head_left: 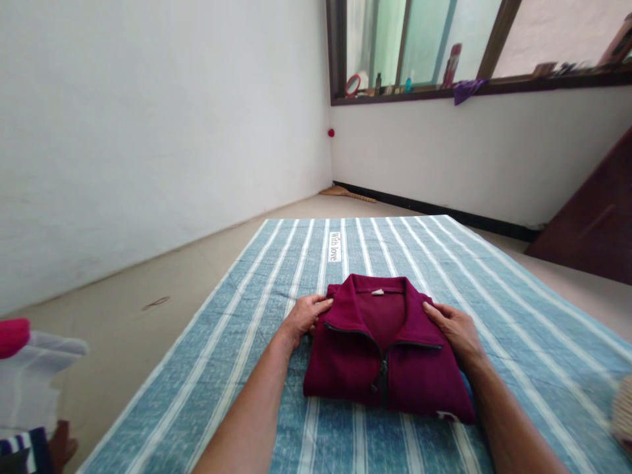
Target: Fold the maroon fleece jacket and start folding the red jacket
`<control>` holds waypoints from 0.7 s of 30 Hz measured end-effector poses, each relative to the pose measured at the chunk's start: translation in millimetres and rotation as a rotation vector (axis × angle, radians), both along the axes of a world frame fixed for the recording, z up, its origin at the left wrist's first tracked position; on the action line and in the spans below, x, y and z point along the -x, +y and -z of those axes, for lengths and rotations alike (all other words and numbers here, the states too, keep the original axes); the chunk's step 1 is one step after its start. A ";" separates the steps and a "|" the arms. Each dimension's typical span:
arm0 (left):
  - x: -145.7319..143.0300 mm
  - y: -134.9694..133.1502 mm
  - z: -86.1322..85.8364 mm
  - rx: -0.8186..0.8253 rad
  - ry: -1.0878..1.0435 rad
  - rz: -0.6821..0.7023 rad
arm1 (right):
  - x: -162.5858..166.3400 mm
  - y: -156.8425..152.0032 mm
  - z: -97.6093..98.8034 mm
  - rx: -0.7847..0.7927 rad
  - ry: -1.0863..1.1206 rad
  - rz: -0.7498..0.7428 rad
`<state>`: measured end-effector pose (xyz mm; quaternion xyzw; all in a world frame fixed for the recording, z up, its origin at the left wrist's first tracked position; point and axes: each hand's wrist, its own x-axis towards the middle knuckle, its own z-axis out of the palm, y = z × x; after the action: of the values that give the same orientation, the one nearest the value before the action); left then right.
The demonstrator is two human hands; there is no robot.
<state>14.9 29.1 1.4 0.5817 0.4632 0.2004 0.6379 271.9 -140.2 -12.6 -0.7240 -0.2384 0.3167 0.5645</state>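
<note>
A maroon zip-neck jacket (345,368), folded into a neat block, lies on a blue and white striped cloth (237,316). Its collar points away from me, and the dark zip is partly undone at the neck. My left hand (307,317) grips the jacket's left shoulder edge, thumb on top and fingers tucked at the side. On the opposite shoulder edge, my right hand (457,332) holds in the same way, its fingertips hidden under the fabric. A bit of white print shows at the jacket's lower right corner.
White walls meet at a corner beyond the cloth. A window sill (419,93) holds a bottle (451,66), a round mirror (352,85) and a purple cloth (467,91). A dark red panel (592,217) leans at right. Fabric items (34,375) sit at lower left.
</note>
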 end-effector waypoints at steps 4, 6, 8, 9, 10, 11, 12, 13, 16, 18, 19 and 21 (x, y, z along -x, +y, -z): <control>0.5 0.8 1.6 0.012 -0.018 0.009 | 0.2 -0.3 -0.8 0.004 -0.009 -0.003; 0.7 1.1 2.5 0.010 -0.019 0.006 | 0.6 -0.3 -0.6 0.013 -0.013 0.002; 0.9 1.1 2.8 0.005 -0.014 0.001 | 1.9 -0.3 -0.8 0.023 -0.019 0.009; 1.0 1.0 2.8 0.003 -0.012 0.000 | 2.7 -0.2 -1.0 0.027 -0.022 0.011; 1.2 0.9 2.7 0.002 -0.011 0.001 | 3.2 -0.1 -1.2 0.031 -0.024 0.009; 1.4 0.8 2.7 0.004 -0.012 0.003 | 3.3 -0.1 -1.6 0.035 -0.026 0.002; 1.7 0.8 2.6 0.005 -0.013 0.005 | 2.6 -0.1 -2.0 0.040 -0.026 -0.009; 1.9 0.8 2.7 0.004 -0.012 0.006 | 1.2 -0.4 -2.6 0.046 -0.023 -0.021; 2.7 1.0 3.0 -0.011 -0.002 0.015 | -6.1 -3.7 -7.7 0.114 -0.114 0.006; 3.0 1.0 3.0 -0.011 -0.005 0.021 | -8.1 -8.2 -16.1 0.182 -0.314 0.115; 3.1 0.8 2.9 -0.006 -0.008 0.023 | -6.4 -10.8 -21.8 0.188 -0.422 0.172; 3.2 0.3 2.5 0.001 -0.010 0.021 | 4.7 -15.9 -34.4 0.101 -0.600 0.207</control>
<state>11.7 29.4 -1.1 0.5854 0.4537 0.1964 0.6426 267.2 -156.1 21.8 -0.8325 -0.3034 0.0416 0.4617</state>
